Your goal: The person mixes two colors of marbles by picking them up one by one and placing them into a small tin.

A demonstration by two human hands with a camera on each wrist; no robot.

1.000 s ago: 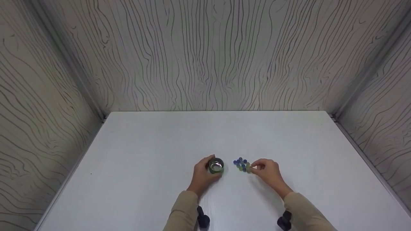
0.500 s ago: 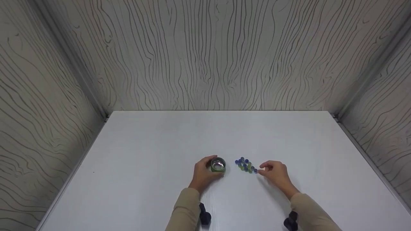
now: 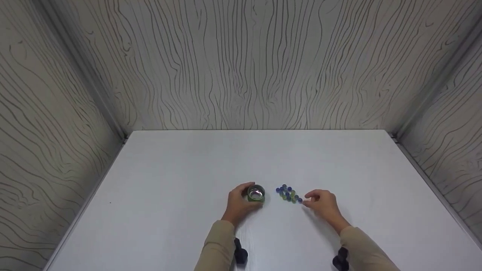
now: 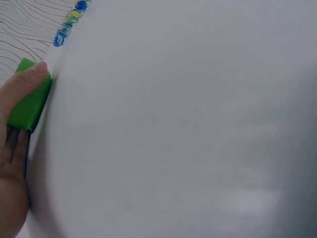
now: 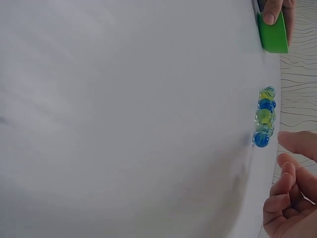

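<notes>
In the head view my left hand holds a small green cup with a shiny metallic inside, thumb on the near side and fingers behind. The left wrist view shows the thumb across the cup's green wall. To the right of the cup, several blue and yellow-green glass marbles lie in a slanting cluster. My right hand is at the cluster's right end, fingertips right beside a blue marble. Its thumb and forefinger are apart, the other fingers loosely bent, with nothing between them.
A white table lies under everything. Panels with a wood-grain pattern rise behind it and at both sides. Dark wrist-worn devices sit at both sleeves.
My right hand has drawn back slightly to the right, and more marbles show at that end of the cluster. The left hand keeps its hold on the cup; the view shifted slightly.
</notes>
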